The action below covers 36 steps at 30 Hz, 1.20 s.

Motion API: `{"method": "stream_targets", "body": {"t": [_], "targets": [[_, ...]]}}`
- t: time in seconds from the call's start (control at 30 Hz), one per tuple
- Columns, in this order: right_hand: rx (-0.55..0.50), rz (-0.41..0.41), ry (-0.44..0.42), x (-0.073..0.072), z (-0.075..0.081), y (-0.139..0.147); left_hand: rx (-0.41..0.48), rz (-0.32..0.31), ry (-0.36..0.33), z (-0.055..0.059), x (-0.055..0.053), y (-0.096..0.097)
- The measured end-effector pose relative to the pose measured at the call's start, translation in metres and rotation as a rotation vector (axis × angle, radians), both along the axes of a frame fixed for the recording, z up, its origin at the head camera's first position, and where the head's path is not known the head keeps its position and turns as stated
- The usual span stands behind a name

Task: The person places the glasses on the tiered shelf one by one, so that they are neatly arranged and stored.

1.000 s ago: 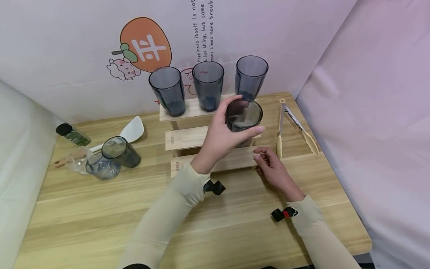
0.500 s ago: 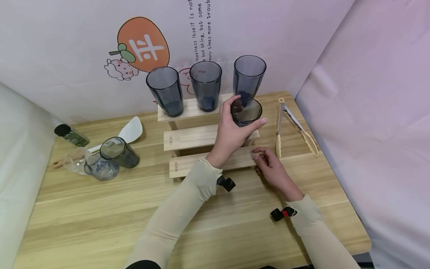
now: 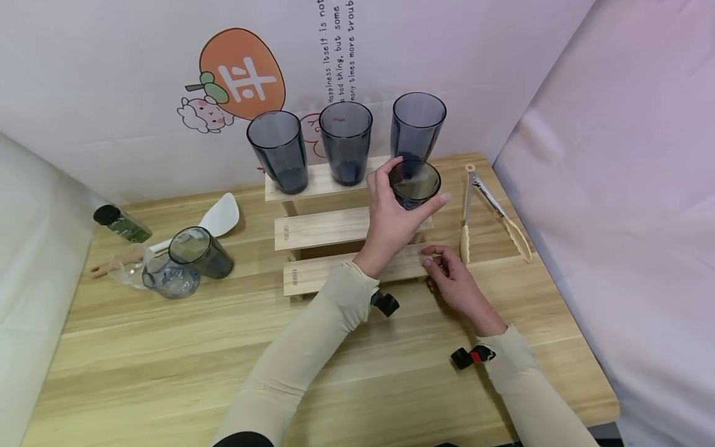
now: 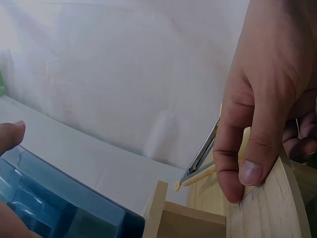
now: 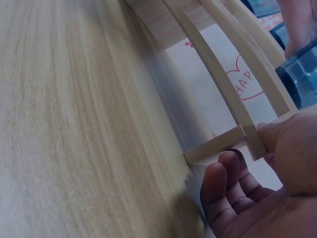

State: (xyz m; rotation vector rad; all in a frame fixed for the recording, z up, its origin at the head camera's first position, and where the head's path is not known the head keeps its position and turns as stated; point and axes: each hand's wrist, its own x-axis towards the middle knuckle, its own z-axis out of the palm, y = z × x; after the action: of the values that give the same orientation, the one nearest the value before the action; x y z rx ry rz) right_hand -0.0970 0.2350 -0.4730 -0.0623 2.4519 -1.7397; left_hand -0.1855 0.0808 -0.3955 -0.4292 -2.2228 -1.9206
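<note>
My left hand (image 3: 388,226) grips a dark tinted drinking glass (image 3: 414,181) at the right end of the middle board of a three-step wooden rack (image 3: 321,230). The glass is upright; its base is hidden in the head view. In the right wrist view, the glass (image 5: 301,77) is at the middle step. My right hand (image 3: 457,285) pinches the right end of the lowest board, thumb above and fingers curled near the edge. Several matching pieces stand on the top board: a left glass (image 3: 279,152), a middle glass (image 3: 346,143) and a right glass (image 3: 418,124).
Metal tongs (image 3: 491,211) with cream tips lie spread right of the rack. At left are a tilted tinted glass (image 3: 209,257), a clear glass vessel (image 3: 170,279), a white spatula (image 3: 220,215) and a black-capped jar (image 3: 123,225). A patterned cloth wall (image 3: 139,74) closes the back.
My left hand has carried the glass a little to the right and lowered it toward the middle board. My right hand stays at the lowest board's end.
</note>
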Motion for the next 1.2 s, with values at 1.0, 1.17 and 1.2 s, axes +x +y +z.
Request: {"method": "stream_targets", "body": {"t": [1.0, 1.17, 1.2], "targets": [[0.015, -0.015, 0.004, -0.003, -0.007, -0.002, -0.005, 0.035, 0.283, -0.033, 0.075, -0.12], [0.036, -0.007, -0.001, -0.004, -0.008, -0.002, -0.09, 0.331, 0.319, -0.043, 0.078, -0.209], [0.041, -0.005, -0.001, -0.004, -0.008, -0.001, -0.139, 0.404, 0.318, -0.043, 0.076, -0.228]]}}
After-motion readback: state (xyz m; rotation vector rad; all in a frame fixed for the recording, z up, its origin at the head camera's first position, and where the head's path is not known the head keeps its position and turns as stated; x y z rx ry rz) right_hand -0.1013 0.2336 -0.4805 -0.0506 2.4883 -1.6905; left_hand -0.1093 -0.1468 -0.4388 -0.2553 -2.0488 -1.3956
